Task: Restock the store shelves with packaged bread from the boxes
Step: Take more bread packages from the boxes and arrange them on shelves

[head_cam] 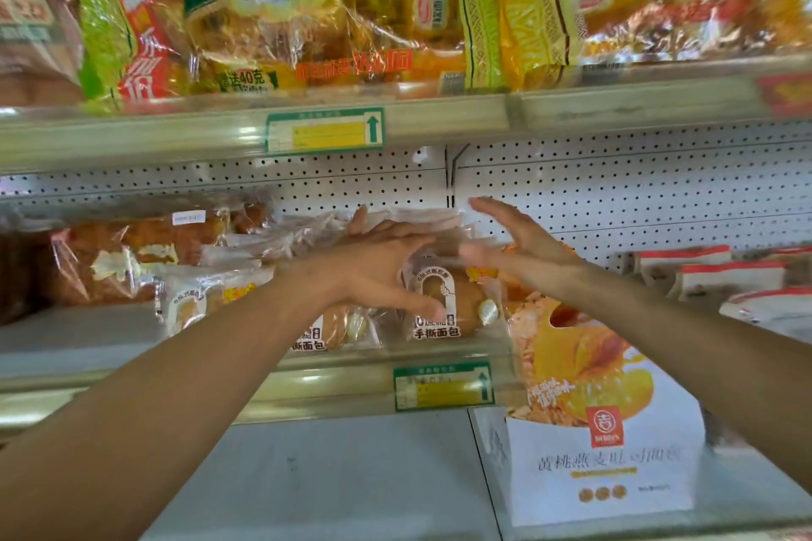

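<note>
**Yellows, greens and clear wrap**

Top-shelf bread bags [272,9] run yellow and green with red lettering — one green-and-yellow bag [518,4] carries a patterned band. Price tag [325,130]: green border, yellow field. The back panel [637,189] is white, dotted with dark holes. Clear packets [444,303] show brown bread; the box [602,444] is white, orange-yellow on top.

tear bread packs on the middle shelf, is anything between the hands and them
Nothing visible. The left hand lies with straight fingers on top of the stacked tear bread packs, its thumb against the front pack. The right hand is open just right of the stack; whether it touches is unclear.
</note>
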{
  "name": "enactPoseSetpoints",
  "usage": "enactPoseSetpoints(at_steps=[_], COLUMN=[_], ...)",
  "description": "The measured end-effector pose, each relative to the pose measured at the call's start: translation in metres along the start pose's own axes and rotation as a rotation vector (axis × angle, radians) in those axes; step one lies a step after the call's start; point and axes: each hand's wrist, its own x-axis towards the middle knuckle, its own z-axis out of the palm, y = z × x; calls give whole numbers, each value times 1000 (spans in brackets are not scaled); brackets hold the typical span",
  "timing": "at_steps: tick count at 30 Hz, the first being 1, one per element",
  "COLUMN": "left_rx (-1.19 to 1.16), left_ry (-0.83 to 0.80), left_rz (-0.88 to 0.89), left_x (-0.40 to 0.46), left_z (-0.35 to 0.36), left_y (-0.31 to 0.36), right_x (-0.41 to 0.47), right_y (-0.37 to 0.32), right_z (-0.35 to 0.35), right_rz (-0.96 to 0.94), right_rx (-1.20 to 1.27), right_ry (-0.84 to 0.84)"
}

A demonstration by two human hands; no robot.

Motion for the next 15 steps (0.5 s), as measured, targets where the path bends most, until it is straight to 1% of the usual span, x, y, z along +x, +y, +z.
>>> enactPoseSetpoints(at_steps=[1,2,3,4,7,10,12,15], left_rx=[13,25,37,55,122,41,-54,-73], left_ry=[-3,6,32,68,144,193,241,224], left_rz=[-10,-24,-35,-38,-21,-54,-99,-107], left_x=[-4,-8,-9,-9,-10,-22,-34,-51], left_z=[2,5,7,8,9,4,3,13], left_y=[-1,-1,0,2,6,-8,-25,-43], right_x=[-3,-3,-1,2,3,0,-4,-3], right_y=[-2,-6,-7,-8,-13,-16,-18,-19], right_z=[-2,0,2,5,9,7,9,19], right_rz=[-57,-126,-177,-203,-241,-242,-176,-133], right_rx=[-180,-357,-493,-551,-667,-771,-737,-741], right_ry=[-100,-161,-193,-209,-172,-148,-167,-128])
